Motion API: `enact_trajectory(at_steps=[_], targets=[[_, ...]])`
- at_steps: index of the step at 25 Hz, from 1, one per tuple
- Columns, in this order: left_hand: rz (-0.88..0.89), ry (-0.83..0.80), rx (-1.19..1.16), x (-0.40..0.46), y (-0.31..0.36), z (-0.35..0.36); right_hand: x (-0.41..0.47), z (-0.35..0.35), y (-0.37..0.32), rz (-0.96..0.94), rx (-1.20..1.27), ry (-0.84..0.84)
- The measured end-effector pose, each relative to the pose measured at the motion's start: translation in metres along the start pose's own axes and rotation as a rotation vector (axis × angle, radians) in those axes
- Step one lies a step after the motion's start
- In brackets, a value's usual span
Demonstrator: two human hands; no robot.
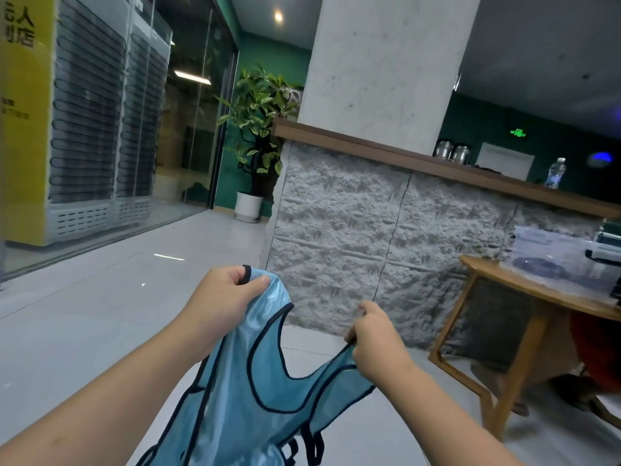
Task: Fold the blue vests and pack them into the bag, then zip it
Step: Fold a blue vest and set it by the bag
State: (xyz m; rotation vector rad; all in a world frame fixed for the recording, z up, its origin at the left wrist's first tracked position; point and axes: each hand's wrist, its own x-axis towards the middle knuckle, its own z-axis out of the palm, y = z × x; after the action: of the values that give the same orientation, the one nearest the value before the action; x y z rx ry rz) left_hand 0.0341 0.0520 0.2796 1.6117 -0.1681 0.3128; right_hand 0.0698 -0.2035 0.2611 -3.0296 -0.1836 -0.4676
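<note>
Blue vest [255, 395] hangs between both hands; left hand [225, 294], right hand [376, 341] each pinch a strap.

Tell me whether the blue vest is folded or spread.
Spread: the light-blue mesh vest hangs open, left hand and right hand each gripping a shoulder strap.

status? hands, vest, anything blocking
Left hand shut on one shoulder strap, right hand shut on the other. Blue vest held up in the air, unfolded. Bag not in view. Nothing blocking.
</note>
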Motion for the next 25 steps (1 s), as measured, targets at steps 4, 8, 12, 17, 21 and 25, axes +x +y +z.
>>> enact_trajectory(at_steps=[4,8,12,17,21,25], targets=[[-0.008,0.018,0.194,0.004,-0.001,-0.007,-0.002,-0.023,-0.011,0.026,0.152,0.073],[0.005,0.088,0.460,0.010,0.003,-0.018,0.011,-0.043,-0.008,0.128,0.390,0.127],[0.124,0.061,0.240,0.009,0.006,-0.018,0.008,-0.068,-0.011,0.057,0.657,0.118],[0.124,-0.032,0.049,0.000,0.009,-0.005,0.009,-0.089,-0.019,-0.039,0.899,0.014],[0.118,-0.169,0.049,-0.013,0.009,0.019,0.003,-0.092,-0.037,-0.122,1.085,-0.047],[0.123,-0.219,0.222,-0.023,0.000,0.047,-0.002,-0.083,-0.057,-0.181,1.068,-0.061]])
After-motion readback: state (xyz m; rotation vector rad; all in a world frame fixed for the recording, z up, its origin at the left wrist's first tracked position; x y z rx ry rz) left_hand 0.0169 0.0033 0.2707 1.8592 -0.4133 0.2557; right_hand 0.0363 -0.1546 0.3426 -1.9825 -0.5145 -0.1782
